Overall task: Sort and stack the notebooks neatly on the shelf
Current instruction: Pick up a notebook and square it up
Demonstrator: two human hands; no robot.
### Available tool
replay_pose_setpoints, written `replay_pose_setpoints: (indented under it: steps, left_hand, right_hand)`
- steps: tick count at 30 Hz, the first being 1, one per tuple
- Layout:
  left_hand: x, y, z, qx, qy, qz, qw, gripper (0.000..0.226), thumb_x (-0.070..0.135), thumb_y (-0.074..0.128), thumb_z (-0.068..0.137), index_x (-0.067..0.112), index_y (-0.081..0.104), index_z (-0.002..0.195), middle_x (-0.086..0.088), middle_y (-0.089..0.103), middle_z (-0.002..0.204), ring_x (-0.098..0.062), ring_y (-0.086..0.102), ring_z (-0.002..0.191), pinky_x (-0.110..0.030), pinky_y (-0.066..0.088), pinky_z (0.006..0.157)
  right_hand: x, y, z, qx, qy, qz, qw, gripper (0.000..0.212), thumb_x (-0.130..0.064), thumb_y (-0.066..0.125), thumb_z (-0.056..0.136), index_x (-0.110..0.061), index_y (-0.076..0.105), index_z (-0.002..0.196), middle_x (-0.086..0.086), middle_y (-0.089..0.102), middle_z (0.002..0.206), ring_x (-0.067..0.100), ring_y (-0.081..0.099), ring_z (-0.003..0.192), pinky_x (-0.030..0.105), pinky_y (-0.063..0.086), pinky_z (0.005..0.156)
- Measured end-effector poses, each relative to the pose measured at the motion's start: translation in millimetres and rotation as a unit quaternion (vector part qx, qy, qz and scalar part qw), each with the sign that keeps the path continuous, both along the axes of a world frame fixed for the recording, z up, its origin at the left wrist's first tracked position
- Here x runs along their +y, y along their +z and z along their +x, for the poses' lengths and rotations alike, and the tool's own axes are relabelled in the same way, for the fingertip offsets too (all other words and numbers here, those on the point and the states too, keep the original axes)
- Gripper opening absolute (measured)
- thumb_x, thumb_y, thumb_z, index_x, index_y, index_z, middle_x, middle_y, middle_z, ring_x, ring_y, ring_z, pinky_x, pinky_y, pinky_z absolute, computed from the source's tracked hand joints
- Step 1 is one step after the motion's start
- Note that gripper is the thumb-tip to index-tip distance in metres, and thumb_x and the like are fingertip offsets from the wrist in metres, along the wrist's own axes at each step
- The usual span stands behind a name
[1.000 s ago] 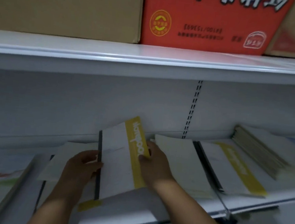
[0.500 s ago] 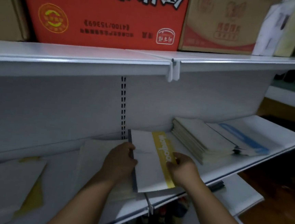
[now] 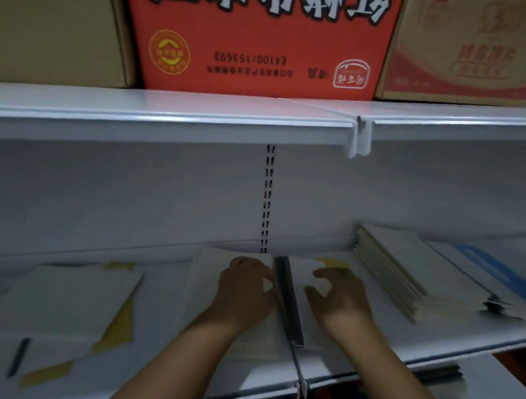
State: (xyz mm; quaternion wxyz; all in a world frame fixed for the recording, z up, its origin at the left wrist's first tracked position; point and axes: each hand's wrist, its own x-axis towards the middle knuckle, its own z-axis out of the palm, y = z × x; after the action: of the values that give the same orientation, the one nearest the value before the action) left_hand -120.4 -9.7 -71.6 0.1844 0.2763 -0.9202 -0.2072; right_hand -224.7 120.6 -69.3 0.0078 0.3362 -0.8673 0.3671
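Fingers: those of the left hand [image 3: 244,293] are curling against the dark spine [image 3: 287,293], grip unclear; those of the right hand [image 3: 339,298] are arching wide, tips pressing the cover.
Notebook [image 3: 301,271]: is lying flat on the shelf [image 3: 433,341], between a pale pile [image 3: 207,274] and the tall stack [image 3: 407,275].
Why: both hands are likely squaring it before stacking.

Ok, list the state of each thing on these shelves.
yellow-band notebook, lying flat.
left hand, resting on pale notebook, grip unclear.
right hand, fingers curled on yellow-band notebook, grip unclear.
right stack, piled flat.
left notebooks, askew.
red box, upside down.
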Motion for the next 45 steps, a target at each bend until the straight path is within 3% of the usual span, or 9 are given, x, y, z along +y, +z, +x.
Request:
replay_pose_setpoints:
  steps: [6,11,15,22,26,33,37,41,45]
  left_hand:
    - [-59.3,-14.9,105.8,0.047,0.094,0.049,0.993,0.023,0.026,0.06,0.085,0.023,0.066,0.106,0.003,0.062,0.115,-0.012,0.05,0.115,-0.012,0.029,0.093]
    - [-119.5,-30.3,212.2,0.019,0.231,0.063,0.971,0.031,0.028,0.06,0.073,0.011,0.071,0.096,-0.011,0.066,0.107,-0.025,0.059,0.103,-0.027,0.043,0.094]
    - [-155.9,-55.3,268.1,-0.012,0.338,0.013,0.941,0.048,0.039,0.044,0.074,0.007,0.069,0.101,-0.019,0.062,0.117,-0.039,0.052,0.114,-0.045,0.04,0.101]
    - [-155.0,-57.4,272.5,-0.018,0.375,0.024,0.926,0.08,0.055,0.019,0.065,0.012,0.057,0.12,-0.024,0.04,0.142,-0.047,0.028,0.134,-0.053,0.026,0.108]
    - [-159.8,-60.2,277.5,0.028,0.364,0.042,0.93,0.056,0.045,0.045,0.078,0.013,0.054,0.124,-0.015,0.041,0.141,-0.037,0.028,0.132,-0.045,0.028,0.11]
    - [-158.6,-58.9,285.5,0.224,0.362,0.088,0.9,0.033,0.005,0.068,0.075,0.013,0.063,0.107,-0.013,0.046,0.129,-0.032,0.04,0.123,-0.039,0.041,0.099]
    - [-155.2,-52.6,288.8,0.295,0.35,0.121,0.881,0.038,-0.009,0.063,0.072,0.01,0.063,0.105,-0.015,0.047,0.125,-0.032,0.045,0.119,-0.038,0.042,0.099]
    - [-145.5,-40.2,292.6,0.323,0.344,0.156,0.868,0.036,-0.001,0.056,0.071,0.007,0.062,0.106,-0.013,0.048,0.125,-0.022,0.047,0.114,-0.019,0.033,0.089]
    - [-134.4,-31.1,287.1,0.382,0.333,0.2,0.839,0.047,0.01,0.06,0.071,0.007,0.059,0.118,-0.006,0.034,0.144,-0.021,0.042,0.126,-0.031,0.04,0.099]
  right_hand:
    - [-73.6,31.2,109.2,-0.08,0.187,-0.069,0.977,0.019,-0.024,0.061,0.086,-0.024,0.064,0.105,-0.009,0.058,0.104,0.007,0.053,0.097,0.015,0.038,0.082]
    - [-141.2,20.8,187.0,-0.125,0.276,0.032,0.952,0.028,-0.033,0.059,0.084,-0.023,0.063,0.11,-0.005,0.066,0.11,0.01,0.06,0.101,0.016,0.038,0.076]
    - [-179.1,-20.2,218.4,-0.142,0.248,0.11,0.952,0.057,-0.041,0.055,0.086,-0.019,0.04,0.136,0.006,0.047,0.134,0.021,0.048,0.123,0.025,0.038,0.099]
    - [-198.6,-46.6,234.9,-0.063,0.162,0.134,0.976,0.075,-0.06,0.047,0.084,-0.019,0.026,0.143,0.004,0.039,0.141,0.023,0.04,0.129,0.033,0.039,0.101]
    - [-200.6,-50.4,237.8,-0.057,0.145,0.137,0.978,0.076,-0.059,0.05,0.083,-0.02,0.026,0.144,0.004,0.039,0.141,0.022,0.042,0.128,0.033,0.041,0.1]
    - [-202.1,-38.3,228.0,-0.247,0.126,0.001,0.961,0.06,-0.023,0.07,0.08,-0.011,0.043,0.132,0.0,0.058,0.107,0.019,0.056,0.101,0.024,0.043,0.078]
    - [-203.7,-23.3,221.8,-0.366,0.09,-0.085,0.922,0.067,-0.026,0.069,0.081,-0.007,0.04,0.139,0.008,0.059,0.116,0.024,0.059,0.107,0.039,0.051,0.091]
    - [-190.1,-7.0,222.6,-0.487,0.18,-0.052,0.853,0.013,-0.017,0.058,0.089,-0.009,0.064,0.096,0.008,0.071,0.085,0.017,0.069,0.065,0.028,0.056,0.055]
    - [-167.8,-1.2,219.0,-0.518,0.181,-0.135,0.825,0.018,0.001,0.053,0.088,-0.008,0.063,0.1,0.009,0.067,0.083,0.02,0.064,0.07,0.028,0.057,0.053]
